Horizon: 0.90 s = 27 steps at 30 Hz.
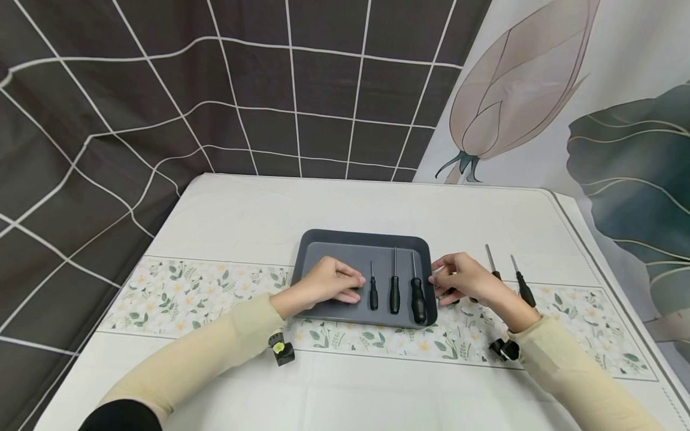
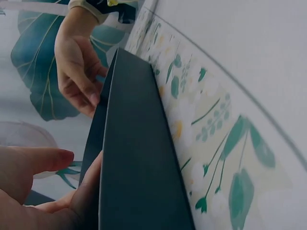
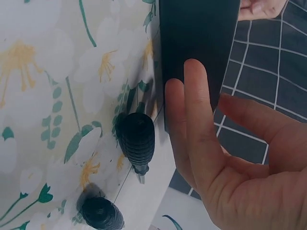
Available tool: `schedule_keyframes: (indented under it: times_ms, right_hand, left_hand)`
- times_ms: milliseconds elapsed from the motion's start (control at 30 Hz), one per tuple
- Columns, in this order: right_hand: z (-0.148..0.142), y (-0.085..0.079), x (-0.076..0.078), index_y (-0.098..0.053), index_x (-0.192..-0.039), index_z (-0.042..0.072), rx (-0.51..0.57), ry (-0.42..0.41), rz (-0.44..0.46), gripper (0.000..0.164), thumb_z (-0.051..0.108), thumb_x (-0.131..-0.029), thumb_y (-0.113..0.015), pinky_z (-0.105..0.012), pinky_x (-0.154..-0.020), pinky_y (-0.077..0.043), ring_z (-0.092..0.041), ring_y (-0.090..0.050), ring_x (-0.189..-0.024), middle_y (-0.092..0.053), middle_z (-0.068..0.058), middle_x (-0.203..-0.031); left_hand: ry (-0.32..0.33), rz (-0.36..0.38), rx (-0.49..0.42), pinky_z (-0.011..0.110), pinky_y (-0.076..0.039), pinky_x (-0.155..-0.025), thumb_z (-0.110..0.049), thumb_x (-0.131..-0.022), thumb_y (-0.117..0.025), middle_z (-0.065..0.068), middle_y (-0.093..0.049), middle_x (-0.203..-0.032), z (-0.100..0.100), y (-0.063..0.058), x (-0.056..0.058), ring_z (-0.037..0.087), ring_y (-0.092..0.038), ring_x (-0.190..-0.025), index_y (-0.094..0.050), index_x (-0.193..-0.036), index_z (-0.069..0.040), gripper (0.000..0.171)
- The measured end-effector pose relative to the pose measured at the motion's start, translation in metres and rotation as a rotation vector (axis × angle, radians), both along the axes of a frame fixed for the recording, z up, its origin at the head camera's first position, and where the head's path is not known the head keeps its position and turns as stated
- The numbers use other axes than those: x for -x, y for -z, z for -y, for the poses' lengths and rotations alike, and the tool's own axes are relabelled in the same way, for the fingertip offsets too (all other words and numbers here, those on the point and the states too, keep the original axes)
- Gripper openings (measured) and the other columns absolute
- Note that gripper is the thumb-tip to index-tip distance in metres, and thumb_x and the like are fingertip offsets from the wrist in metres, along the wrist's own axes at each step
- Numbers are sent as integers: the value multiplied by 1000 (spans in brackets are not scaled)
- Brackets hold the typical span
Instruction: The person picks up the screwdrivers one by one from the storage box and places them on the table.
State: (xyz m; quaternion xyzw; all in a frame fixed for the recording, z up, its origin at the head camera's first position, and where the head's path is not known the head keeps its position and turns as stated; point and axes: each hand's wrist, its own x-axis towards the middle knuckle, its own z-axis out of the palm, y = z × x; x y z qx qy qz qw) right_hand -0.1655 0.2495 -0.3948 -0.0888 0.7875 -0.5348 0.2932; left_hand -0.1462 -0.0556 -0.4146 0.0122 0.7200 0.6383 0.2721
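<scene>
A dark grey rectangular tray lies on the table with a small screwdriver, a longer screwdriver and a thick-handled screwdriver side by side in its right half. My left hand is over the tray's left part, fingers loosely bent beside the small screwdriver and holding nothing. At the tray's right end, my right hand touches the outer wall with extended fingertips, its thumb near the rim. Black screwdriver handles lie on the cloth beside that hand, which partly hides them in the head view.
Right of the tray, one screwdriver and another screwdriver lie with their shafts pointing away. A white cloth with a floral band covers the table. A dark checked curtain hangs behind and to the left.
</scene>
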Motion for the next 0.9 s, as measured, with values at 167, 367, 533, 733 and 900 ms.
schedule_keyframes:
  times_ms: [167,367,533,733,900]
  right_hand:
    - [0,0,0,-38,-131,-25,-4,-6,-9,43,-3,-99,-56,-42,-69,-65,-29,-68,-75,-60,-21,-93]
    - [0,1,0,-38,-130,-25,-1,-9,-15,42,-3,-99,-55,-42,-70,-65,-30,-68,-75,-61,-21,-91]
    - [-1,1,0,-38,-130,-25,6,-11,-13,41,-4,-99,-54,-42,-69,-65,-28,-68,-74,-61,-21,-91]
    - [-1,1,0,-38,-130,-25,11,-14,-9,40,-4,-99,-54,-42,-69,-65,-27,-68,-74,-60,-21,-92]
    - [-1,1,0,-39,-129,-24,9,-11,-4,40,-3,-100,-54,-42,-69,-65,-27,-69,-74,-60,-20,-92]
  left_hand:
    - [-28,23,8,32,-65,-69,-3,-93,-70,23,-72,-101,-5,2,0,24,-74,-70,-68,-111,11,24]
    - [-51,79,5,31,-65,-70,-2,-93,-70,21,-73,-100,-9,4,2,21,-73,-69,-68,-111,11,22]
    - [-57,77,35,29,-64,-71,-5,-93,-71,18,-73,-102,-13,4,4,21,-74,-72,-70,-108,10,21]
    - [-40,54,49,29,-64,-66,-7,-93,-71,19,-73,-96,-16,5,8,20,-73,-65,-71,-105,10,21]
    - [-28,49,40,30,-64,-64,-6,-94,-70,19,-73,-87,-15,7,13,22,-73,-62,-71,-106,12,21]
